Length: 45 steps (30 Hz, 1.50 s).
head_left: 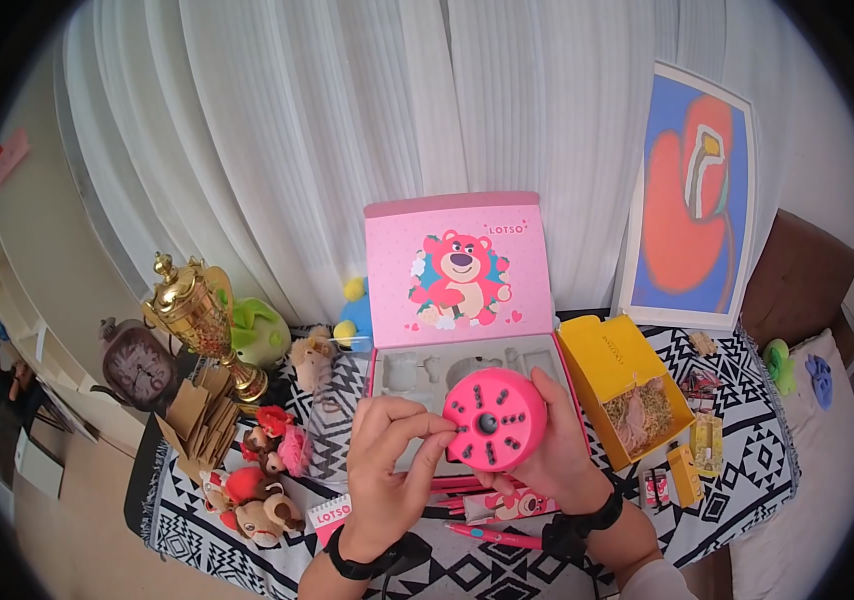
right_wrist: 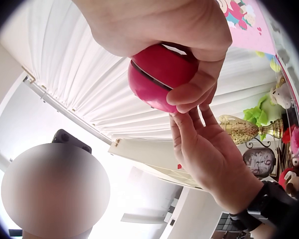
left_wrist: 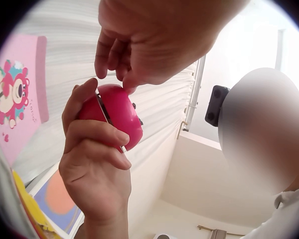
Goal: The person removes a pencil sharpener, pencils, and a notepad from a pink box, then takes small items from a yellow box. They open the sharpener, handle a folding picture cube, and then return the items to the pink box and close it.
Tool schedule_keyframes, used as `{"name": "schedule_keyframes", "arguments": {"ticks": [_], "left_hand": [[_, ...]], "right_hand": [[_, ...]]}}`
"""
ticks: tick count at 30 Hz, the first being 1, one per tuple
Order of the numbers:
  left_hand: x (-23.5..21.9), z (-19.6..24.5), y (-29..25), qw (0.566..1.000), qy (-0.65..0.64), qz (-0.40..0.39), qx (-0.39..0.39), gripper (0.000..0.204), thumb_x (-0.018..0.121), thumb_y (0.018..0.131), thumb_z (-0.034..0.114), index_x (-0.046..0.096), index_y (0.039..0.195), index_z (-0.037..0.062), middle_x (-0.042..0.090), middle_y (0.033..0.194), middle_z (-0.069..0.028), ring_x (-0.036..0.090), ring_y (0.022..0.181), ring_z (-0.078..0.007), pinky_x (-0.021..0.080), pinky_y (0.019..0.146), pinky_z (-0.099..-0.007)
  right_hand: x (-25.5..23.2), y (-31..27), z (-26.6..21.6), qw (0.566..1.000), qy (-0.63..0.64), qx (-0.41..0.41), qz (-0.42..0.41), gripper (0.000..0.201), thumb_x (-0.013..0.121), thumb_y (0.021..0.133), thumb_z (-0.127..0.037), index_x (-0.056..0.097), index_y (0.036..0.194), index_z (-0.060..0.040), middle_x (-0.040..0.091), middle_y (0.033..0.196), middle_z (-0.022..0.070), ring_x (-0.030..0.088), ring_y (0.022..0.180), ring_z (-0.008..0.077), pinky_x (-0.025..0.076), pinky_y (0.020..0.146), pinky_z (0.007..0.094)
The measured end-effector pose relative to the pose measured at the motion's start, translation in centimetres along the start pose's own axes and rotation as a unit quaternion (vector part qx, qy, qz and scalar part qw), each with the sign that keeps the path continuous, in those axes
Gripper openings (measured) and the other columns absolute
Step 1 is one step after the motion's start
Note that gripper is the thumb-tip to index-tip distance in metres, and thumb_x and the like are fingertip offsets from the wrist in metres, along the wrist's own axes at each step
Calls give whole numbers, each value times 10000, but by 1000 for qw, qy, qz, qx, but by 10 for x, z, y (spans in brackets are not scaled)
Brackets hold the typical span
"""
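A round pink object (head_left: 495, 420) with a dark centre hole and rows of small dark slots faces up over the open box. Gripping it from the right and beneath is my right hand (head_left: 559, 445), its fingers curled round the side in the left wrist view (left_wrist: 94, 149). My left hand (head_left: 387, 465) pinches at its left edge with thumb and index fingertips; whether a small part lies between them is hidden. The right wrist view shows the object's rounded side (right_wrist: 162, 74) with a dark seam, and the left fingertips touching its lower edge.
Behind the hands stands a pink box lid (head_left: 462, 270), its tray below. Left are a gold trophy (head_left: 192, 310), a clock (head_left: 137, 365), cardboard and plush toys (head_left: 262, 510). Right are a yellow box (head_left: 597, 375), small packs and a framed picture (head_left: 692, 200). Pink pens lie in front.
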<state>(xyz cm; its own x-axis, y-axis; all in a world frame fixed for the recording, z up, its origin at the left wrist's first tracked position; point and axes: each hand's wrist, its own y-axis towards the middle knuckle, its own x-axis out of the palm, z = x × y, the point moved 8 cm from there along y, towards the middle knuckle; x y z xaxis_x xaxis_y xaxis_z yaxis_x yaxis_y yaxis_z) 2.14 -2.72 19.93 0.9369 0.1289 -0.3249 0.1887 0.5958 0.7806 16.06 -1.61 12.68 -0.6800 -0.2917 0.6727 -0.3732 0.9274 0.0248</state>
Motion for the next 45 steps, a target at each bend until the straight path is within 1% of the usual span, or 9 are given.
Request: {"name": "schedule_keyframes", "arguments": {"ticks": [9,22,25,27,30,33,37,39,45], "left_hand": [[-13,-10,-7,992,-78,78,-59,198,728,740,-53,704,927,6,584,854,-61,542,796,-175,422,723,-276],[-3,-12,-7,987,-135,10,-92,297,729,762,-42,652,1048,-23,532,1056,-91,556,890,-153,464,809,-259],[-2,1,-3,994,-90,3,-56,449,840,651,63,683,1072,65,529,1064,-92,546,907,-188,473,743,-288],[0,14,-3,1000,-8,-15,7,506,883,600,207,697,1063,119,497,1159,-111,498,1050,-263,449,852,-374],[9,28,-3,992,82,-72,66,522,888,571,335,706,1028,160,472,1242,-127,413,1171,-342,356,973,-458],[15,24,-4,990,106,-79,49,523,878,565,399,706,1000,166,467,1280,-142,353,1234,-380,280,1030,-484],[16,29,-3,984,146,-85,61,517,885,560,376,703,993,160,465,1298,-144,326,1258,-388,298,1026,-479],[17,30,-4,981,160,-83,69,514,891,554,351,703,992,161,463,1314,-145,332,1260,-392,305,1027,-476],[19,29,-6,981,152,-78,92,553,906,512,351,663,961,137,471,1320,-149,346,1267,-418,315,1020,-517]], "right_hand": [[6,0,-4,999,31,12,-12,718,243,951,-613,487,1242,-4,651,918,209,625,567,286,466,380,317],[0,1,-1,999,43,12,-12,693,262,954,-611,488,1257,-30,654,954,206,627,576,294,474,407,323],[6,2,0,997,47,5,-53,646,289,966,-582,494,1254,-42,653,1010,172,659,688,287,521,498,340],[-6,2,-1,996,61,-18,59,593,308,982,-545,493,1263,-57,630,1108,137,661,911,256,562,711,380],[-4,3,-2,997,56,-32,32,544,327,995,-503,483,1279,-65,593,1194,112,598,1097,223,515,903,413],[-6,1,-3,998,22,-52,31,535,336,999,-488,470,1293,-61,572,1229,118,579,1129,221,487,955,421],[-5,2,-5,997,28,-61,46,524,343,1002,-476,467,1296,-61,569,1232,117,580,1126,220,486,955,410],[-8,2,-5,994,-3,-61,89,680,294,966,-550,466,1296,18,573,1216,202,597,1105,318,484,956,448],[-7,3,-3,996,-24,-64,65,681,297,966,-556,446,1321,6,566,1233,191,592,1120,294,489,953,443]]}}
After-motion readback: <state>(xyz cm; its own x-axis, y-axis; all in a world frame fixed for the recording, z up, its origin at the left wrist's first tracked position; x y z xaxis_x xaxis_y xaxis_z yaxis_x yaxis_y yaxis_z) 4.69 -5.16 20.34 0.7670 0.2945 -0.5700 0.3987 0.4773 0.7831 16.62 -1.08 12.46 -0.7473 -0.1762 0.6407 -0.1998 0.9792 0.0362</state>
